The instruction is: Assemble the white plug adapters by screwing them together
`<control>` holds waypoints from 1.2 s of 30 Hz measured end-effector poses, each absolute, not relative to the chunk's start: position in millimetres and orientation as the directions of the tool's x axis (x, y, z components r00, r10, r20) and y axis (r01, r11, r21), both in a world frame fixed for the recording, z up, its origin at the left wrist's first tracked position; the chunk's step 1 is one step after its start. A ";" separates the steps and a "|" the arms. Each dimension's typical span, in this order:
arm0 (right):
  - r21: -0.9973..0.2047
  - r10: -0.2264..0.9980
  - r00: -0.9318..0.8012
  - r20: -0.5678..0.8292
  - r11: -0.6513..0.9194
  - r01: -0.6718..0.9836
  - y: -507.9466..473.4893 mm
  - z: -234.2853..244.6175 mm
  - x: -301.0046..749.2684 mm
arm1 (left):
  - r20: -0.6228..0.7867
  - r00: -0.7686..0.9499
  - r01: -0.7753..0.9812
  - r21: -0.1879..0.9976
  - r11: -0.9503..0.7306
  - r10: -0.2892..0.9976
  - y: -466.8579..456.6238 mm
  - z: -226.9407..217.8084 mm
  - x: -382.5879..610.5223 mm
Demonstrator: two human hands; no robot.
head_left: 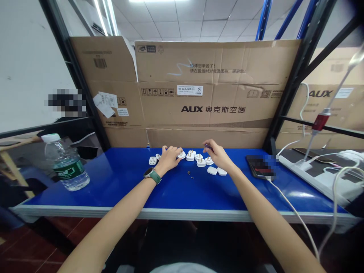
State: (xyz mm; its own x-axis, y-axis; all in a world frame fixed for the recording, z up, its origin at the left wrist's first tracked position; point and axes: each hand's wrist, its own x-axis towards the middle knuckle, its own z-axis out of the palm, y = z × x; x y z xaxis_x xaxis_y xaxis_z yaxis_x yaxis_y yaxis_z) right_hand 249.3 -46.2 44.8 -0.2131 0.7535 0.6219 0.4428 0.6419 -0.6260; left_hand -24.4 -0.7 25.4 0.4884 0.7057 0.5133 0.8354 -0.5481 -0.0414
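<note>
My left hand (170,158) is on the blue table, its thumb and index finger around a white plug (181,154) with metal pins. Left of that hand sits a white socket-like piece (152,160), and a smaller white piece is partly hidden by the fingers. Just above the table, my right hand (216,153) is closed, with a small dark purple thing (208,146) showing at its fingertips; its kind is unclear. Between the hands stand several white plugs (201,162), pins up. Two smooth white plug covers (212,171) lie nearer me. Small screws (189,173) lie in front.
A water bottle (68,165) stands at the table's left end. At the right lies a phone (260,167) with a white cable, beside a white power strip (313,178). Cardboard (204,91) walls off the back. Another person is beyond the frame at left.
</note>
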 end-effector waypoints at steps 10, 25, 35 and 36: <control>-0.827 0.770 -0.355 0.530 0.378 -0.415 -71.1 62.1 235.6 | 0.429 0.803 0.308 0.298 -0.904 0.415 -56.2 47.4 -9.6; -0.890 0.713 -0.546 0.440 0.426 -0.160 -68.7 48.4 224.7 | 0.235 0.880 0.347 0.273 -0.897 0.412 -57.0 33.7 -1.6; -0.904 0.714 -0.577 0.396 0.415 -0.108 -69.1 45.1 223.9 | 0.196 0.881 0.362 0.303 -0.881 0.430 -56.5 33.2 -2.4; -0.907 0.715 -0.581 0.389 0.409 -0.105 -69.6 45.9 224.2 | 0.197 0.881 0.362 0.305 -0.881 0.430 -56.3 33.1 -2.5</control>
State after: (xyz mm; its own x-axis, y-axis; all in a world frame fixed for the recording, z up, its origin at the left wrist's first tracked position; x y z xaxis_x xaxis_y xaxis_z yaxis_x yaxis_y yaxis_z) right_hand 224.2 -69.6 45.9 -0.5809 0.7148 0.3894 -0.1051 0.4085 -0.9067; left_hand -2.5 -56.3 33.1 0.8811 0.4301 0.1965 0.3619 -0.8808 0.3054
